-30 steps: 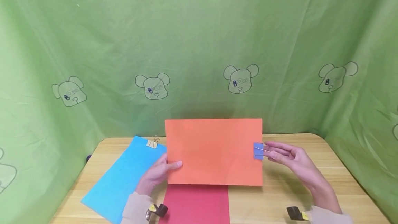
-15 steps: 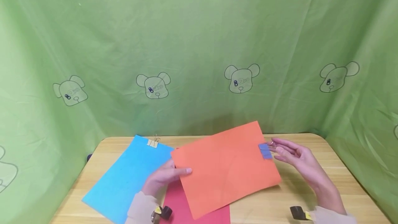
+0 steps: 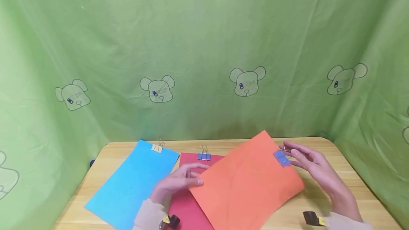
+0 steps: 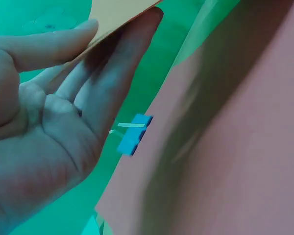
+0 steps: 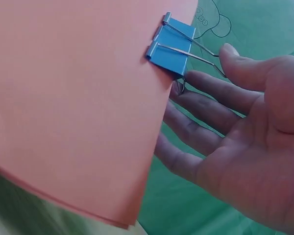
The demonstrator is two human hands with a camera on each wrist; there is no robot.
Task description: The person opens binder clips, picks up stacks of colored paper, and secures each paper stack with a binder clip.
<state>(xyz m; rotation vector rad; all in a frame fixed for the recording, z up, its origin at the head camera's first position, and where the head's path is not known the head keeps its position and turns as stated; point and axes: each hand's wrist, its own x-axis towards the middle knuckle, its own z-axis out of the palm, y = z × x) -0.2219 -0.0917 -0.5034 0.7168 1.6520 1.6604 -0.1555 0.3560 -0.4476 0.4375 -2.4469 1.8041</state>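
Observation:
A stack of orange paper [image 3: 246,184] is held up at a slant over the table, its lower edge curving. My left hand [image 3: 177,180] pinches its left corner, thumb in front and fingers behind. A blue binder clip [image 3: 282,158] grips the sheets' upper right edge. The wire handles of that clip are between the thumb and fingers of my right hand [image 3: 314,162]; the right wrist view shows the thumb [image 5: 245,68] against one handle and the other fingers behind. Partly covered below lies red paper [image 3: 188,205] with another blue binder clip [image 3: 204,156] on its far edge.
Blue paper [image 3: 131,187] lies at an angle on the left, with a whitish binder clip [image 3: 157,148] on its far edge. Green cloth [image 3: 204,45] with bear-head drawings encloses the wooden table [image 3: 345,173] at the back and sides.
The orange paper has come down from nearly level and turned clockwise, shifting right, both hands still holding it. More of the red paper and its blue clip have come into sight.

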